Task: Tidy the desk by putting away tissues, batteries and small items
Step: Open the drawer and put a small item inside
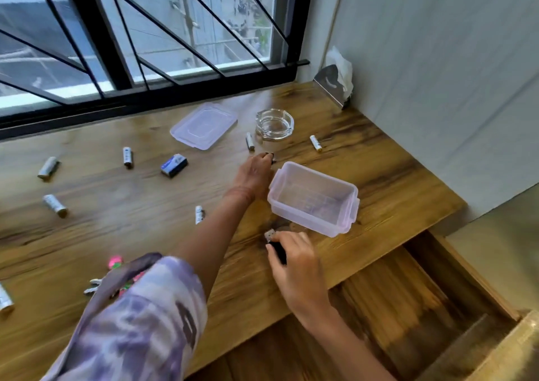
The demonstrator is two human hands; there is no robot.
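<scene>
Right hand (293, 267) is clenched round a small black stick (277, 251) with a metal tip, low over the desk (116, 234) and just beside the near edge of the clear tub (344, 205). Left hand (255, 173) is stretched past the tub's far corner, fingertips curled down on a small dark item (273, 159). It's too blurred there, so we cannot tell if it's pinched or only touched.

The tub is open and looks empty. Its lid (204, 125) lies apart, near the window. We count 7 round batteries (127, 157) loose on the desk, plus 1 block battery (174, 165).

Handling, our guess:
- Stick: light, rigid, smooth. We hold it across the body, not by the tip.
- Round batteries: dense for their size, slick, and they roll. We pinch mid-barrel from above.
- Block battery: flat sides, so an easy grip.
- Tub: thin plastic, likely slides if bumped, so we drop things in rather than push.
- Glass ashtray (274, 124) sits close to 2 of the batteries and is breakable, so we stay clear of it.
</scene>
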